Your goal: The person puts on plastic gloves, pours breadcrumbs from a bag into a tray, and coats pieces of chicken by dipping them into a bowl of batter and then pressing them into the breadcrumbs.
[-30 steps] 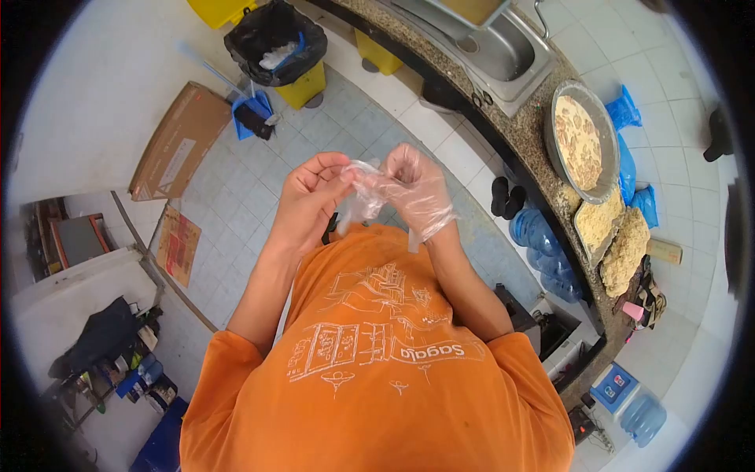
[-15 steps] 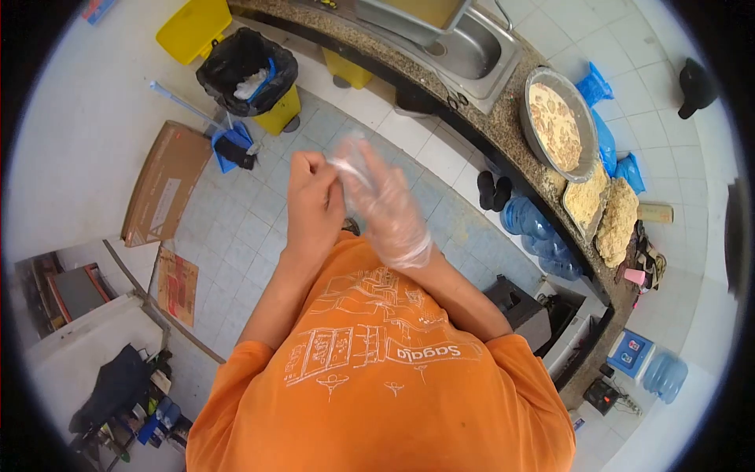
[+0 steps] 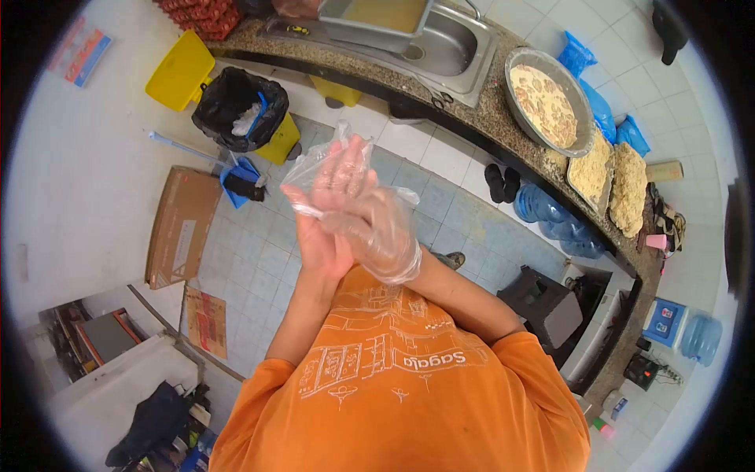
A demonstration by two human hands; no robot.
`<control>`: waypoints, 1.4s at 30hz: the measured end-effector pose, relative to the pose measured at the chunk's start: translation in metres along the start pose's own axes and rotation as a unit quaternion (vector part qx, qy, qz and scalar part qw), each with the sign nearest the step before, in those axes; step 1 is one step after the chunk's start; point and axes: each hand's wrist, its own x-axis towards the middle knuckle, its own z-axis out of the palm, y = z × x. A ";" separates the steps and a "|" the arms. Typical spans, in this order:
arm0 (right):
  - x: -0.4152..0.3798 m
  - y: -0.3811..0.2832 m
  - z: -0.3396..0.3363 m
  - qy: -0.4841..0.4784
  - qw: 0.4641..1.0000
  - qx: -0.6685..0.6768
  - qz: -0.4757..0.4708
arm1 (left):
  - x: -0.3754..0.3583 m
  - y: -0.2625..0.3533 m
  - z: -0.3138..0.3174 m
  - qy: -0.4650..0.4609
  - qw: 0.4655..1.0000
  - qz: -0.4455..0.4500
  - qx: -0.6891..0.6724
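Note:
My left hand (image 3: pixel 329 208) is palm up with its fingers stretched out, partly inside a loose clear plastic glove (image 3: pixel 305 167). The wrist and lower palm are bare. My right hand (image 3: pixel 379 236) wears a clear plastic glove down to the wrist. Its bent fingers lie across my left palm and pinch the edge of the loose glove. Some of the right fingertips are hard to make out through the plastic.
A granite counter (image 3: pixel 472 130) curves along the right, bearing a sink (image 3: pixel 448 47), a large bowl (image 3: pixel 550 106) and a tray of crumbly food (image 3: pixel 588 177). A lined bin (image 3: pixel 240 110), a dustpan (image 3: pixel 240 177) and a cardboard box (image 3: pixel 185 224) stand left.
The left hand has gone from closed to open, with loose plastic now spread over its fingers. The right hand has moved slightly down and across the left palm. The view has shifted.

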 end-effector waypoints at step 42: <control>-0.071 0.035 -0.242 0.043 0.981 0.070 0.176 | 0.069 -0.226 0.091 -0.056 0.954 -0.168 0.243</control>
